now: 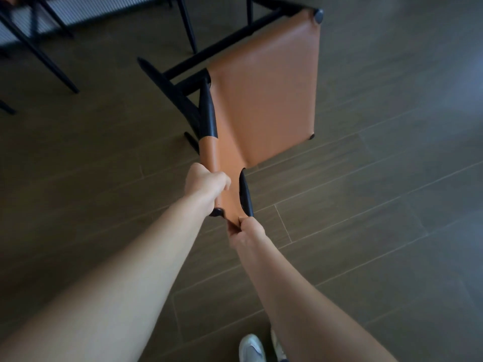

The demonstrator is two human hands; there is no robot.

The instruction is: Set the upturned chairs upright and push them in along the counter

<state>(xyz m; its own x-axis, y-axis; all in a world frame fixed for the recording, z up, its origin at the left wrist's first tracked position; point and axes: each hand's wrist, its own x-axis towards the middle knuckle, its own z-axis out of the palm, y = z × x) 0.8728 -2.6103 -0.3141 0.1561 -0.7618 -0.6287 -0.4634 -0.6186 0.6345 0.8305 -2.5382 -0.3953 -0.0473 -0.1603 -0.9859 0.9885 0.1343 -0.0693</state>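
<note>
Chair (264, 100) is tilted over the floor (392, 205), legs pointing left, its long axis running ahead of the person, counter (91, 9) beyond. Left hand (206, 185) is wrapped round the backrest rail; right hand (245, 233) pinches the backrest's near corner.

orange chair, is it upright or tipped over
Tipped. The orange chair has its black legs jutting sideways; left hand and right hand grip its backrest.

One view only, worn on head. Pointed forward and steeply down at floor (379, 231). Left hand (206, 185), right hand (245, 232) and chair (264, 95) seen close, mid-picture; shoe (252, 347) seen straight below.
</note>
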